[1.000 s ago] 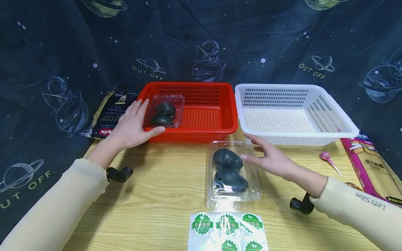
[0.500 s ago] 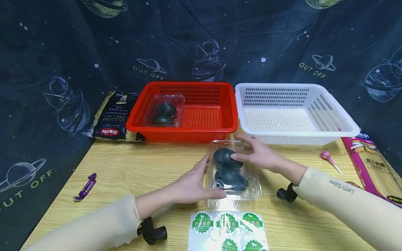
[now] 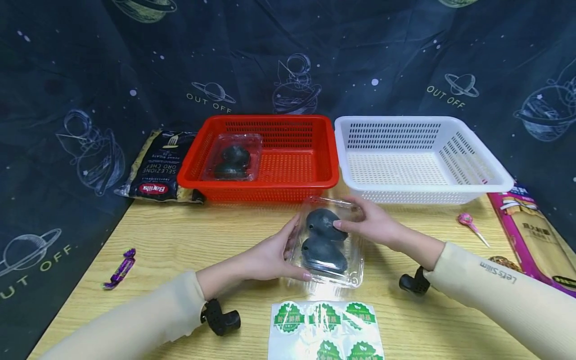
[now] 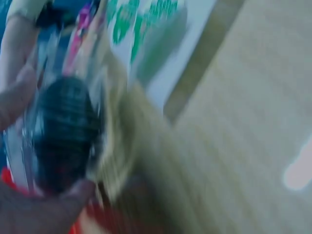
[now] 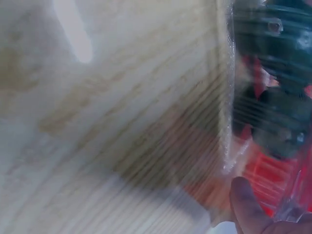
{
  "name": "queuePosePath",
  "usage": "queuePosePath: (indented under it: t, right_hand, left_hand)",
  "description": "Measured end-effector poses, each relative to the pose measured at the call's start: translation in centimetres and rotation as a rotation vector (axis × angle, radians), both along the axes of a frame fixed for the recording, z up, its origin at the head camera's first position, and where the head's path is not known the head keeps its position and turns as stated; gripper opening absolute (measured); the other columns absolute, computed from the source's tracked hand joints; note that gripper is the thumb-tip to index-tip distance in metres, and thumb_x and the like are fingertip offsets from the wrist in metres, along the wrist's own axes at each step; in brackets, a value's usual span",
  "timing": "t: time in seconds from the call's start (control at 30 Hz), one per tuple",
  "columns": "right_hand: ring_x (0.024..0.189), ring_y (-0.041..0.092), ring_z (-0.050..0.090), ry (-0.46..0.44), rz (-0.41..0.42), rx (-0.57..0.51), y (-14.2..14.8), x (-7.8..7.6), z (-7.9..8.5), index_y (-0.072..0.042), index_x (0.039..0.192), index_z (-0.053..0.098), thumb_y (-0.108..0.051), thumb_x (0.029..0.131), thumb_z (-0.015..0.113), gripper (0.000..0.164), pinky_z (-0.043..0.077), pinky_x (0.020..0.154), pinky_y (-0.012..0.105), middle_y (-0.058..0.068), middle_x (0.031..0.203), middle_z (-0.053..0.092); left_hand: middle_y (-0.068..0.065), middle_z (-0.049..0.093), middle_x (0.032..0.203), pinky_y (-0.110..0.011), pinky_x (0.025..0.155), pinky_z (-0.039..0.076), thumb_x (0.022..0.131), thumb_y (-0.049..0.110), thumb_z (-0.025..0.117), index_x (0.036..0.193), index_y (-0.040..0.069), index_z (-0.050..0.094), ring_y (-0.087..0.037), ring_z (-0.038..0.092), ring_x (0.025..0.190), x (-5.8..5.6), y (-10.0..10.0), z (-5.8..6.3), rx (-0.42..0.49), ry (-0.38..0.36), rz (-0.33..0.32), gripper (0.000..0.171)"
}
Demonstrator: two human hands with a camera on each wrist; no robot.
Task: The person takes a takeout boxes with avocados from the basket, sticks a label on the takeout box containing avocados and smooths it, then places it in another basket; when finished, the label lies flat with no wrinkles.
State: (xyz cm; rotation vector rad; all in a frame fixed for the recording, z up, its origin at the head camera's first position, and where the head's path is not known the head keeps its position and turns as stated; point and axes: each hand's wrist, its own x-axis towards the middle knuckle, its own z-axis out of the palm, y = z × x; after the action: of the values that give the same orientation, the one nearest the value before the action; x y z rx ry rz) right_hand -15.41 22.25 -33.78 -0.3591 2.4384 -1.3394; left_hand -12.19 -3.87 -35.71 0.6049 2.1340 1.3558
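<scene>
Between my two hands is a clear plastic clamshell box (image 3: 356, 265) with two dark green avocados (image 3: 325, 252) inside. My left hand (image 3: 265, 257) grips its left side, thumb along the front edge. At the far right corner my right hand (image 3: 375, 220) holds it, the thumb lying over the upper avocado. The box sits turned a little, with its near end toward the right. In the left wrist view, blurred, the avocados (image 4: 66, 126) show dark through the plastic. A fingertip (image 5: 246, 195) lies at the box's edge in the right wrist view.
A red basket (image 3: 324, 182) at the back holds another clamshell box (image 3: 254, 167) of avocados. Beside it stands a white basket (image 3: 423, 188). Around lie a pasta bag (image 3: 157, 167), a purple-wrapped candy (image 3: 120, 270), a lollipop (image 3: 466, 219), a pink package (image 3: 535, 235) and a sticker sheet (image 3: 292, 345).
My left hand has come from the red basket to the left side of the near box. My right hand has closed on its far corner. The box has since turned and shifted slightly left.
</scene>
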Motion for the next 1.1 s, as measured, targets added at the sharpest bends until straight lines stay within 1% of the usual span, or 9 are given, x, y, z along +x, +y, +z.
queuePosePath:
  t: [0.17, 0.33, 0.43, 0.53, 0.67, 0.77, 0.87, 0.97, 1.1]
  right_hand:
    - [0.119, 0.043, 0.049, -0.094, -0.028, -0.012, 1.0, 1.0, 0.5, 0.000, 0.145, 0.029, -0.026, 0.088, 0.069, 0.074, 0.049, 0.092, 0.046, 0.030, 0.139, 0.038]
    - [0.114, 0.035, 0.052, -0.176, -0.012, -0.042, 1.9, 1.5, 1.2, 0.003, 0.144, 0.028, -0.021, 0.090, 0.065, 0.070, 0.049, 0.092, 0.045, 0.029, 0.137, 0.037]
    - [0.122, 0.040, 0.046, -0.174, 0.014, -0.032, 2.3, 1.2, 1.2, 0.002, 0.144, 0.028, -0.023, 0.091, 0.064, 0.069, 0.045, 0.096, 0.049, 0.029, 0.140, 0.036]
    - [0.128, 0.039, 0.040, -0.174, 0.020, -0.039, 2.4, 0.6, 0.5, 0.000, 0.146, 0.028, -0.029, 0.092, 0.063, 0.071, 0.041, 0.100, 0.050, 0.027, 0.144, 0.034]
    - [0.114, 0.032, 0.047, -0.211, 0.008, -0.106, 1.9, 0.0, -0.6, 0.001, 0.147, 0.027, -0.030, 0.094, 0.061, 0.071, 0.044, 0.094, 0.042, 0.023, 0.134, 0.043]
    - [0.102, 0.028, 0.048, -0.226, -0.013, -0.161, 1.5, 0.0, -0.9, 0.004, 0.145, 0.029, -0.025, 0.095, 0.058, 0.064, 0.044, 0.086, 0.037, 0.019, 0.121, 0.047]
    - [0.103, 0.029, 0.046, -0.234, -0.041, -0.185, 1.2, 0.4, -0.9, 0.007, 0.141, 0.032, -0.023, 0.096, 0.056, 0.059, 0.042, 0.089, 0.038, 0.019, 0.119, 0.047]
    - [0.115, 0.030, 0.043, -0.245, -0.073, -0.188, 1.0, 1.0, -0.8, 0.008, 0.141, 0.030, -0.023, 0.098, 0.054, 0.059, 0.036, 0.101, 0.044, 0.021, 0.128, 0.045]
    - [0.127, 0.033, 0.037, -0.272, -0.114, -0.210, 0.9, 2.0, -0.7, 0.007, 0.145, 0.022, -0.023, 0.100, 0.049, 0.060, 0.029, 0.108, 0.050, 0.025, 0.138, 0.037]
  left_hand:
    - [-0.005, 0.013, 0.159, -0.038, 0.110, 0.029, 0.076, 0.006, 0.080, 0.154, 0.023, 0.001, -0.023, 0.022, 0.143, -1.9, -1.7, -0.5, 0.105, -0.070, -0.117, 0.113]
    - [-0.006, 0.019, 0.158, -0.038, 0.112, 0.025, 0.081, 0.002, 0.074, 0.155, 0.019, 0.007, -0.021, 0.020, 0.143, -3.6, -2.9, -0.7, 0.158, -0.069, -0.252, 0.101]
    - [-0.008, 0.021, 0.157, -0.040, 0.112, 0.027, 0.082, -0.001, 0.071, 0.154, 0.016, 0.010, -0.022, 0.021, 0.143, -4.5, -3.4, -0.6, 0.167, -0.077, -0.312, 0.097]
    - [-0.008, 0.023, 0.157, -0.039, 0.110, 0.030, 0.082, -0.002, 0.070, 0.154, 0.015, 0.013, -0.022, 0.023, 0.143, -5.4, -3.7, -0.5, 0.152, -0.085, -0.338, 0.094]
    - [-0.007, 0.025, 0.156, -0.038, 0.110, 0.032, 0.082, -0.002, 0.070, 0.154, 0.015, 0.016, -0.021, 0.025, 0.142, -6.2, -4.0, -0.3, 0.137, -0.100, -0.340, 0.091]
    - [-0.010, 0.029, 0.154, -0.038, 0.107, 0.035, 0.083, -0.003, 0.069, 0.153, 0.013, 0.018, -0.024, 0.030, 0.140, -6.5, -4.2, -0.1, 0.129, -0.085, -0.314, 0.088]
    - [-0.016, 0.038, 0.148, -0.036, 0.102, 0.042, 0.085, -0.003, 0.067, 0.151, 0.008, 0.024, -0.029, 0.042, 0.132, -5.9, -4.2, 0.2, 0.099, -0.043, -0.217, 0.080]
    - [-0.020, 0.042, 0.144, -0.036, 0.097, 0.046, 0.088, 0.000, 0.065, 0.149, 0.005, 0.027, -0.033, 0.049, 0.126, -4.1, -3.9, 0.5, 0.041, -0.002, -0.048, 0.072]
    - [-0.019, 0.031, 0.150, -0.042, 0.100, 0.043, 0.087, 0.015, 0.070, 0.151, 0.007, 0.018, -0.035, 0.042, 0.131, -0.8, -2.4, 0.9, -0.001, -0.051, 0.208, 0.083]
